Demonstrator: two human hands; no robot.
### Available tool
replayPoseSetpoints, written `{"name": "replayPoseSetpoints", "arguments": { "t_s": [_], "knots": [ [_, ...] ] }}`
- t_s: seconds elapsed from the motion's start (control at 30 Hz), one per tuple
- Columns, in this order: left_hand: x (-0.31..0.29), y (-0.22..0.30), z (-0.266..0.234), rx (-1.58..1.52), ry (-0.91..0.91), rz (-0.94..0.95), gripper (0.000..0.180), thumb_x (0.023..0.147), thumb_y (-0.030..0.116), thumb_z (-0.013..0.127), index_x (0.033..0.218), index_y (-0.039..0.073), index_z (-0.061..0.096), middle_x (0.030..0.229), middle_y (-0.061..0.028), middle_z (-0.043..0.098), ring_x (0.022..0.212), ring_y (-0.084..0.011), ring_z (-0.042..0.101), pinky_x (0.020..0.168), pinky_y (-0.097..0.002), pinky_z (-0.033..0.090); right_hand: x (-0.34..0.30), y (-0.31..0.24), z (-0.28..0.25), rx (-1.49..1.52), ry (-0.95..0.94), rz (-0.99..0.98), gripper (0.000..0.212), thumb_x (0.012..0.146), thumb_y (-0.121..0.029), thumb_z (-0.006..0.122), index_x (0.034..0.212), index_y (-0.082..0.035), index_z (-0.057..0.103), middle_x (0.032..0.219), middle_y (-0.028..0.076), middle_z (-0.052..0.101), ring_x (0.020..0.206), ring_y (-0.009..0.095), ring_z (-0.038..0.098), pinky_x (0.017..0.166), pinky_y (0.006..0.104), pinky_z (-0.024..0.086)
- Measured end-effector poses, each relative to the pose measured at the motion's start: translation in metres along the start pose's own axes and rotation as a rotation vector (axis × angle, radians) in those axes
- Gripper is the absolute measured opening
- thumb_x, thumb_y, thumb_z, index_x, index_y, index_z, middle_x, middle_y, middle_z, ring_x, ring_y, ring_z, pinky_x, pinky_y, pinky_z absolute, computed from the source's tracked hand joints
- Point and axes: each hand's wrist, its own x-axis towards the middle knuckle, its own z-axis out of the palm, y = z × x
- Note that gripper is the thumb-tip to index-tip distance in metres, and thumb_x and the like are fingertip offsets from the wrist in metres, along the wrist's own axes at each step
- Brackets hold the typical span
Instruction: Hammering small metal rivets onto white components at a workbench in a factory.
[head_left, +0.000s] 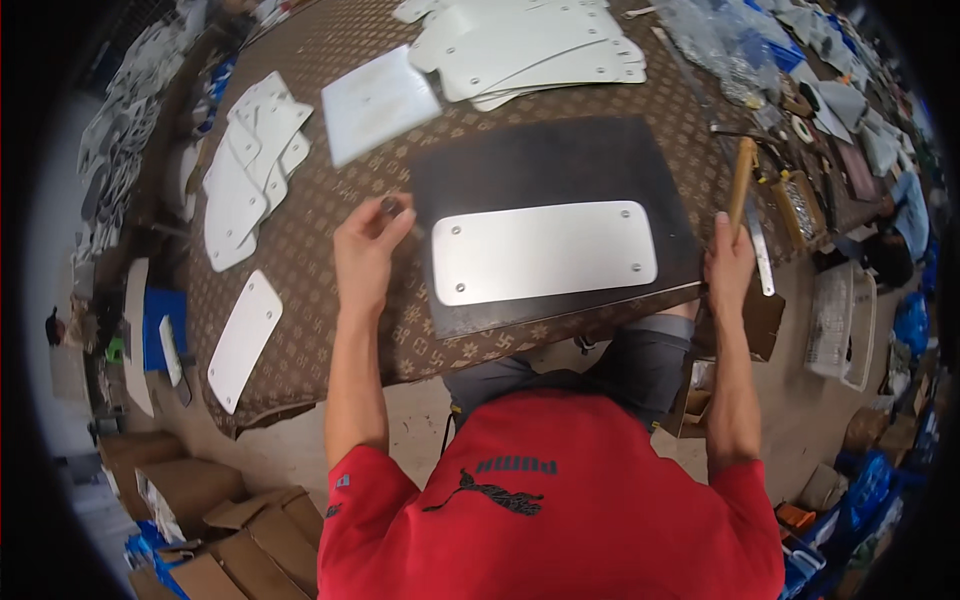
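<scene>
My left hand (365,255) is closed in a pinch around a small dark cylindrical piece (391,206), just off the left edge of a black mat (530,165). On that mat lies a silvery-white rounded rectangular panel (545,252) with a metal eyelet near each corner. Right of the mat, my right hand (729,265) grips a tan wooden-handled tool (742,185), which points up and away from me; its working end cannot be made out. Neither hand touches the panel.
A similar narrow panel (245,340) lies at the table's left edge, near a fanned pile of white panels (250,175). Farther back are a translucent white slab (380,105) and stacked white panels (530,50). Metal strips and a box of small parts (797,208) sit right.
</scene>
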Motion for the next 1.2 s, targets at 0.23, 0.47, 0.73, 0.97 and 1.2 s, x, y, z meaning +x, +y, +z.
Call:
{"name": "replayPoseSetpoints", "arguments": {
  "t_s": [0.23, 0.47, 0.73, 0.97, 1.2],
  "knots": [
    [-0.002, 0.000, 0.023, 0.071, -0.057, 0.182, 0.022, 0.083, 0.001, 0.076, 0.106, -0.001, 0.074, 0.095, -0.0022, 0.070, 0.082, -0.0094, 0.064, 0.079, -0.0253, 0.051, -0.068, -0.060, 0.017, -0.096, -0.266, 0.025, 0.029, 0.104, -0.031, 0.058, 0.084, -0.011, 0.049, 0.061, -0.007, 0.040, 0.047, 0.002, 0.035, 0.041, 0.0221, 0.026],
    [-0.004, 0.000, 0.029, 0.223, -0.120, 0.220, 0.021, 0.085, 0.004, 0.076, 0.106, 0.000, 0.075, 0.093, -0.0043, 0.070, 0.080, -0.0116, 0.065, 0.077, -0.0270, 0.052, -0.119, -0.139, 0.037, -0.394, -0.355, -0.473, 0.024, 0.101, -0.022, 0.059, 0.082, -0.008, 0.055, 0.063, -0.005, 0.043, 0.053, 0.004, 0.038, 0.046, 0.0244, 0.030],
    [-0.007, -0.016, 0.028, 0.169, -0.123, 0.255, 0.022, 0.085, 0.005, 0.075, 0.106, -0.001, 0.074, 0.091, -0.0063, 0.069, 0.079, -0.0137, 0.065, 0.075, -0.0280, 0.051, -0.099, -0.163, 0.054, 0.045, -0.706, -0.943, 0.010, 0.100, -0.013, 0.056, 0.100, -0.003, 0.055, 0.073, 0.005, 0.050, 0.060, 0.016, 0.049, 0.047, 0.0285, 0.035],
    [0.004, -0.010, 0.023, 0.200, -0.115, 0.332, 0.020, 0.085, 0.004, 0.074, 0.105, -0.001, 0.073, 0.093, -0.0068, 0.070, 0.082, -0.0138, 0.065, 0.077, -0.0279, 0.052, -0.115, -0.147, 0.066, -0.533, -0.781, -0.267, 0.016, 0.102, -0.018, 0.061, 0.095, -0.005, 0.053, 0.065, -0.006, 0.046, 0.052, 0.006, 0.041, 0.046, 0.0210, 0.032],
    [-0.054, 0.001, 0.008, 0.050, -0.223, 0.251, 0.018, 0.087, 0.003, 0.073, 0.104, -0.002, 0.073, 0.095, -0.0070, 0.070, 0.083, -0.0140, 0.068, 0.076, -0.0287, 0.054, -0.138, -0.169, 0.039, -0.176, -0.557, -0.169, 0.020, 0.102, -0.023, 0.060, 0.093, -0.007, 0.055, 0.065, -0.006, 0.045, 0.051, 0.002, 0.038, 0.045, 0.0195, 0.029]
  ]
}}
